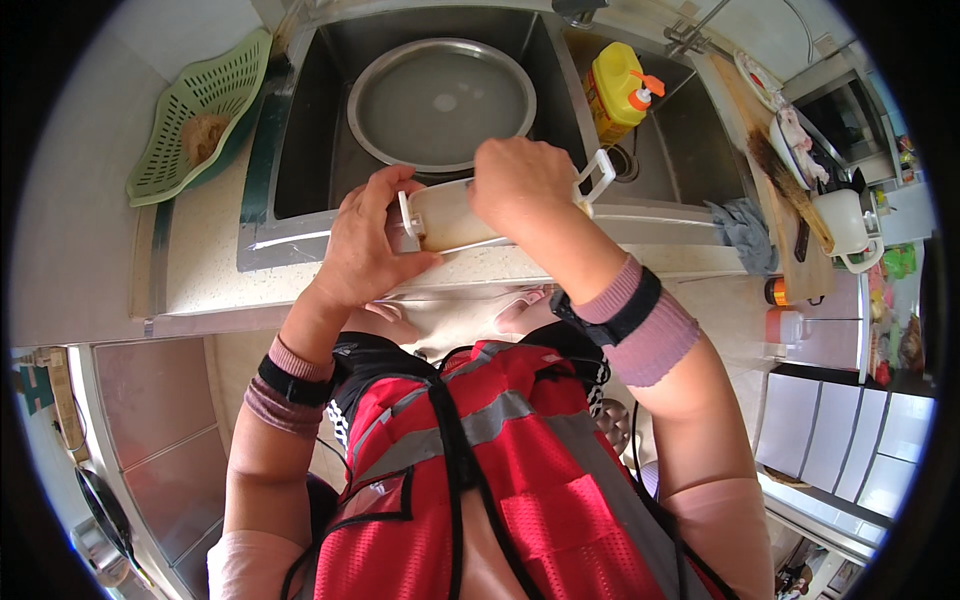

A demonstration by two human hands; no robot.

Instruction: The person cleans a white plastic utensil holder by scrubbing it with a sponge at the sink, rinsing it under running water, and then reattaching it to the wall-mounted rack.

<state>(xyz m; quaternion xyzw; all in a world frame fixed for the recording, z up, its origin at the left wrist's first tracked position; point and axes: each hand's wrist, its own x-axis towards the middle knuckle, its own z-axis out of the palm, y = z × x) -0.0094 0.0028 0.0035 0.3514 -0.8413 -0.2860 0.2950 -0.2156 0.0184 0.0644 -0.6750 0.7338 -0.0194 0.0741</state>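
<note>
My left hand [364,240] grips the left end of a long white plastic container [450,214], with the thumb along its near side. White latch-like pieces stick up at both ends, and brownish stains mark its surface. Over the container's right half, my right hand [523,184] is bent down with curled fingers. Whether those fingers hold anything is hidden. The container is above the front edge of a steel double sink [311,135]. Just beyond it, a round metal basin [360,142] of cloudy water sits in the left bowl.
A yellow pump bottle [616,86] stands in the right bowl. Left of the sink is a green slotted basket [169,142] holding a brown clump. To the right lie a grey cloth [744,234], a brush [795,191] on a wooden board, and a white jug [841,221].
</note>
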